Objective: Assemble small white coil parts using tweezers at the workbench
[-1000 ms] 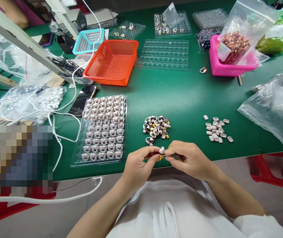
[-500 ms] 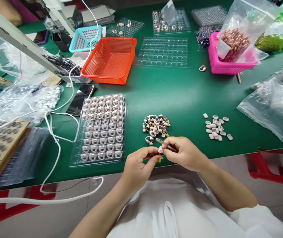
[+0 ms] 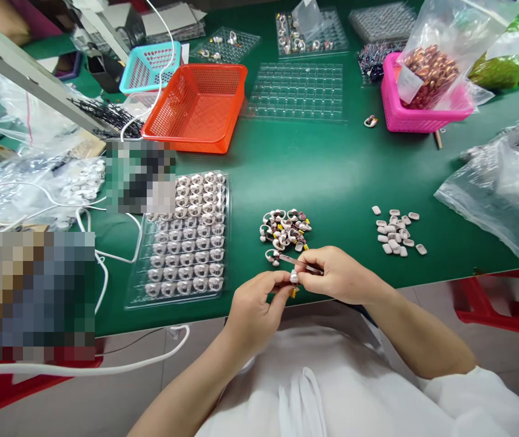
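My left hand (image 3: 254, 306) pinches a small pale earphone part (image 3: 294, 277), from which a yellow bit sticks out below. With its fingers closed, my right hand (image 3: 341, 276) holds metal tweezers (image 3: 290, 260), whose tip points left. The right fingertips also touch the earphone part, partly hiding it. Just beyond my hands lies a pile of curved pale earphone parts (image 3: 284, 227) with dark and yellow bits. To the right, small pale oblong caps (image 3: 393, 237) lie loose on the green table (image 3: 327, 182).
Left of the pile, a clear tray (image 3: 134, 294) holds rows of pale shells. Behind stand an orange basket (image 3: 195, 142), a blue basket (image 3: 127, 82), a clear gridded tray (image 3: 298, 91) and a pink basket (image 3: 416, 118). A white cable (image 3: 104, 368) crosses the left side.
The tweezers have turned flatter, and their tip has moved slightly down and left. Both hands keep the earphone part in nearly the same place. The view has shifted slightly.
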A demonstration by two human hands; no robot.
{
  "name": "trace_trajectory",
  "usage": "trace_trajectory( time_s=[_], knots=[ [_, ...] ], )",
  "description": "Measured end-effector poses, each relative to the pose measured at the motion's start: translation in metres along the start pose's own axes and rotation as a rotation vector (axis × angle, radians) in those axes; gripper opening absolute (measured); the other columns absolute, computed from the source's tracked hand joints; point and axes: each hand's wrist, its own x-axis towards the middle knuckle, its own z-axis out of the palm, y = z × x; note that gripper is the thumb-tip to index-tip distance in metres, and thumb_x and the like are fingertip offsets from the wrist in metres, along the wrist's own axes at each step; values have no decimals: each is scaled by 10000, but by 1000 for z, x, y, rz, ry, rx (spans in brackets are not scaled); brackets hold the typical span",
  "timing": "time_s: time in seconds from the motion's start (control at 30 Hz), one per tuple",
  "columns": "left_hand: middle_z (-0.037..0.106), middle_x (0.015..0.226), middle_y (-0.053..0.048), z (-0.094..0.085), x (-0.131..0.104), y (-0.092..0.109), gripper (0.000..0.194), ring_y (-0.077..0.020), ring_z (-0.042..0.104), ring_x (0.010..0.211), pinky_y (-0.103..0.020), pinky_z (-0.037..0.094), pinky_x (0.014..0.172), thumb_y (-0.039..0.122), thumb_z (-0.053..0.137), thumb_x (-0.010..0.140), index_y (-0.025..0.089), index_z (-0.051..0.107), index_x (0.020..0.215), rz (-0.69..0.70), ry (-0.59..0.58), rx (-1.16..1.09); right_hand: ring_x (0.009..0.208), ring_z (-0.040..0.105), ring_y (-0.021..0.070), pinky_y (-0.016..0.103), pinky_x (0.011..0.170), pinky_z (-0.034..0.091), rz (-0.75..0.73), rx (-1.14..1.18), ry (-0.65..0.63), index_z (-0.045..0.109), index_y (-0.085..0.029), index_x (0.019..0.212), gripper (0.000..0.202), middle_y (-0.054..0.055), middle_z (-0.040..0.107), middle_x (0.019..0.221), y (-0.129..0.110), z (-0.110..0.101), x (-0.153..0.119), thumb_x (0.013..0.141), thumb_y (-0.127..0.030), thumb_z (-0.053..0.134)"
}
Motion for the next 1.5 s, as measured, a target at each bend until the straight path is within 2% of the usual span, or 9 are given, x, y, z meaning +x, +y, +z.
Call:
trace_trajectory(
  time_s=[0.17, 0.3, 0.5, 0.7, 0.83, 1.03, 1.3, 1.43, 1.5],
  knots=[
    [797, 879, -36, 1, 1, 0, 146, -169, 749, 757, -252, 603, 723, 117, 608, 880, 188, 716, 947, -106, 6, -97, 574, 449, 102, 227, 524, 328, -79, -44, 103, 680, -166, 772, 165, -31, 544, 645, -3, 3, -11, 897, -221, 588],
    [794, 869, -38, -1, 3, -1, 131, -174, 751, 752, -264, 620, 721, 145, 622, 865, 181, 734, 925, -217, 4, -252, 652, 541, 136, 247, 589, 404, -270, -122, 157, 719, -184, 889, 160, 22, 626, 745, 2, 7, -20, 939, -209, 569],
    [790, 835, -48, 1, 3, 1, 104, -200, 760, 747, -311, 647, 732, 205, 713, 808, 159, 759, 889, -488, -10, -635, 770, 625, 163, 270, 670, 487, -539, -245, 187, 662, -197, 957, 167, 69, 691, 872, 16, 13, -22, 924, -98, 531],
    [800, 872, -69, -5, 7, 2, 232, -187, 756, 789, -308, 621, 793, 268, 805, 777, 154, 767, 976, -663, -144, -1043, 750, 644, 155, 260, 657, 505, -689, -386, 271, 603, -227, 1040, 241, 49, 706, 855, 20, 13, -24, 888, -57, 525],
    [781, 861, -100, -7, 12, -3, 333, -183, 741, 773, -280, 605, 738, 351, 822, 767, 136, 761, 1014, -751, -236, -1289, 764, 667, 157, 256, 661, 508, -766, -454, 309, 582, -227, 1052, 265, 62, 721, 889, 19, 11, -25, 863, -43, 557],
    [743, 785, -82, -10, 17, -5, 258, -141, 688, 662, -245, 567, 659, 345, 793, 802, 105, 780, 898, -729, -406, -1327, 652, 600, 131, 239, 596, 472, -868, -431, 317, 597, -197, 1053, 207, 61, 709, 848, 12, 10, -23, 891, -72, 563],
    [715, 695, -55, -18, 20, -5, 227, -138, 670, 621, -243, 554, 621, 202, 857, 704, 81, 791, 885, -790, -470, -1220, 631, 564, 149, 269, 552, 397, -889, -612, 184, 604, -158, 1094, 199, 61, 691, 816, 3, -2, -27, 924, -77, 540],
    [716, 696, -54, -15, 21, 0, 204, -137, 679, 622, -233, 554, 622, 209, 853, 712, 89, 787, 863, -778, -455, -1215, 739, 617, 161, 267, 626, 471, -872, -413, 118, 607, -156, 1159, 295, 88, 688, 908, 5, -4, -30, 892, -45, 548],
    [717, 704, -53, -14, 20, 6, 190, -125, 675, 614, -227, 555, 627, 217, 853, 715, 97, 786, 847, -765, -401, -1211, 777, 625, 162, 266, 664, 500, -832, -238, 145, 610, -165, 1201, 350, 78, 672, 906, 9, -4, -33, 889, -29, 529]
  ],
)
